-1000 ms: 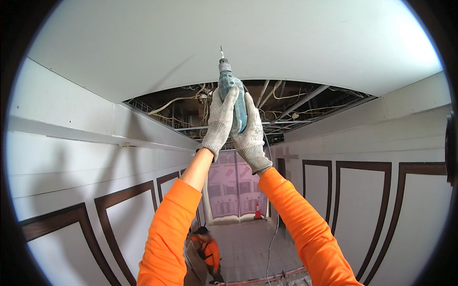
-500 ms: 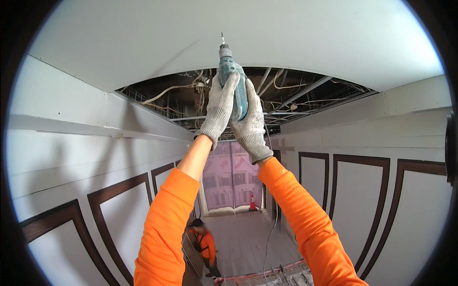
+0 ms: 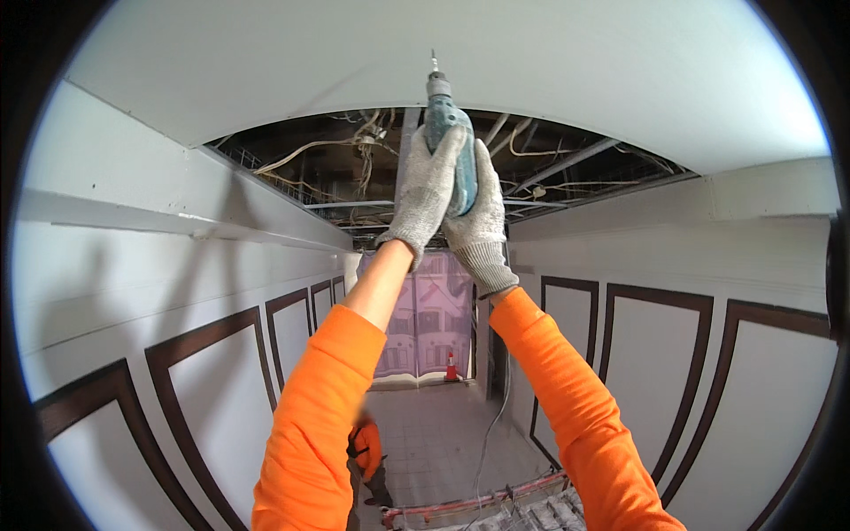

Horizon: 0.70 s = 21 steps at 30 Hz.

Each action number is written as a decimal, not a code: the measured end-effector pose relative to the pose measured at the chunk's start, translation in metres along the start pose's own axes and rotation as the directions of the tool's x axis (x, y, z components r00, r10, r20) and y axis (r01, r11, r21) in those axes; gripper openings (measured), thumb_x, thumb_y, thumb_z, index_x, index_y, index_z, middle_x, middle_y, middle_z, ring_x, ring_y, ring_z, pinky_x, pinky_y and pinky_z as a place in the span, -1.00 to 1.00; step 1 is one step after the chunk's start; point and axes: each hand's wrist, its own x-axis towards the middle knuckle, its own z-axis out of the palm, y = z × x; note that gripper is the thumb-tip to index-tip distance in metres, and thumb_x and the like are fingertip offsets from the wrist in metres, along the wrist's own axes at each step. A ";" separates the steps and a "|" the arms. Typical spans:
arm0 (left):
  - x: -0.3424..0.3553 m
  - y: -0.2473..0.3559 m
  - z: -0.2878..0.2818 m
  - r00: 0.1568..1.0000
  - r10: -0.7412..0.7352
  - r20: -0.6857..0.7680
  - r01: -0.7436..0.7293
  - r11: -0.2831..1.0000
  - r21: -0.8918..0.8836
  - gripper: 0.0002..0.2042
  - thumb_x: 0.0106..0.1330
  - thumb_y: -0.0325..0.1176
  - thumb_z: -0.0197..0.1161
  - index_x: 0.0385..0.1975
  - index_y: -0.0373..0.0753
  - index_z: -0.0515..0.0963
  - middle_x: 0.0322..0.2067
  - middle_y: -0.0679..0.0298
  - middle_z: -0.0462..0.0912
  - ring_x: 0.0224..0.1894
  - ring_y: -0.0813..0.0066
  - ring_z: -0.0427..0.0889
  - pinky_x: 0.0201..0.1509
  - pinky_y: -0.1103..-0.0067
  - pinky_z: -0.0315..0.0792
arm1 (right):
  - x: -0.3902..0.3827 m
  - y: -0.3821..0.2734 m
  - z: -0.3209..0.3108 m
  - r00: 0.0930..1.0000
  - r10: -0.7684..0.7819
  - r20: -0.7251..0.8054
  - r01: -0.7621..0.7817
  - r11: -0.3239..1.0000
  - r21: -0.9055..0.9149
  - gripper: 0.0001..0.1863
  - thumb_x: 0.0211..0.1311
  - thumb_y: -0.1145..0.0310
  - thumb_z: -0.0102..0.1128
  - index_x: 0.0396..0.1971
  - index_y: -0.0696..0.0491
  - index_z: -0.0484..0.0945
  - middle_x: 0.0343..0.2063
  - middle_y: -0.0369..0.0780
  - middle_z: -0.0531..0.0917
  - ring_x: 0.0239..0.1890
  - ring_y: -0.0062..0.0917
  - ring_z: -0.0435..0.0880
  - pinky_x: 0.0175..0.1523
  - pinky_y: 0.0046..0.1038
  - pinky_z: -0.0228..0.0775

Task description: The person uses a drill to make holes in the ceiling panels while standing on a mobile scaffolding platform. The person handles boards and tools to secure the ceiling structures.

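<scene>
- Since the earlier frame, the drill (image 3: 466, 173) and both hands have moved slightly up and to the right in the frame; the cone (image 3: 451, 369) sits farther left, and the co-worker (image 3: 367, 451) is more hidden by the left sleeve (image 3: 310, 416).
- The pale ceiling (image 3: 531, 80) spans the top of the frame.
- White walls (image 3: 159, 274) with brown frames (image 3: 660, 296) fill the left and right.
- A dark opening (image 3: 531, 164) with loose wires (image 3: 305, 150) lies upper centre.
- Orange sleeves rise from the lower edge.
- The tiled floor (image 3: 443, 442) is lower centre.
- A pink sheet (image 3: 429, 319) hangs mid-frame.
- The gloved left hand (image 3: 427, 190) has thumb and fingers clamped on the drill; the gloved right hand (image 3: 481, 217) grips its lower right side, most fingers hidden.
- The teal drill points upward, upper centre.
- The co-worker, in orange, is lower centre-left.
- The red cone stands before the sheet.
- The bit (image 3: 434, 62) tops the drill; whether it touches the ceiling I cannot tell.
</scene>
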 end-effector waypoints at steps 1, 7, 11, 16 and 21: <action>0.001 0.002 -0.006 0.999 0.025 0.044 -0.024 0.999 -0.031 -0.43 0.42 0.02 0.33 0.18 -0.34 0.47 -0.06 0.14 0.66 -0.03 0.40 0.66 0.15 0.43 0.53 | 0.002 -0.006 0.005 1.000 -0.016 -0.018 0.016 1.000 -0.007 0.04 0.07 0.35 0.52 0.54 0.12 0.11 0.26 0.07 0.46 0.33 -0.04 0.47 0.43 -0.14 0.31; 0.013 0.008 -0.010 0.999 -0.009 0.041 0.006 0.998 0.056 -0.38 0.40 0.06 0.34 0.23 -0.33 0.44 0.02 0.13 0.64 0.05 0.39 0.64 0.20 0.42 0.51 | 0.008 -0.014 0.007 0.999 0.033 -0.015 -0.033 0.999 -0.007 0.06 0.07 0.34 0.51 0.55 0.09 0.09 0.22 0.07 0.48 0.30 -0.03 0.50 0.40 -0.12 0.34; 0.017 0.011 -0.010 0.999 -0.010 0.035 0.007 0.997 0.077 -0.35 0.39 0.10 0.34 0.24 -0.33 0.44 0.03 0.13 0.64 0.07 0.38 0.64 0.21 0.42 0.50 | 0.010 -0.011 0.009 1.000 0.019 -0.008 -0.019 1.000 0.002 0.05 0.09 0.31 0.51 0.56 0.09 0.08 0.22 0.08 0.48 0.29 -0.02 0.51 0.39 -0.11 0.35; 0.017 0.018 -0.011 0.999 -0.008 0.050 0.004 0.996 0.087 -0.35 0.39 0.12 0.34 0.22 -0.33 0.46 -0.01 0.17 0.64 0.03 0.42 0.64 0.17 0.45 0.51 | 0.015 -0.010 0.012 0.998 0.066 0.020 -0.066 0.998 0.001 0.07 0.07 0.30 0.52 0.55 0.09 0.08 0.22 0.08 0.48 0.30 -0.03 0.50 0.39 -0.10 0.35; 0.017 0.019 -0.009 0.999 -0.039 0.009 0.038 0.997 0.073 -0.34 0.39 0.13 0.35 0.21 -0.33 0.46 -0.03 0.18 0.65 0.02 0.43 0.64 0.17 0.45 0.51 | 0.018 -0.008 0.014 0.998 0.052 0.031 -0.052 0.999 -0.003 0.02 0.11 0.28 0.51 0.53 0.16 0.12 0.33 0.10 0.43 0.41 -0.06 0.42 0.48 -0.16 0.26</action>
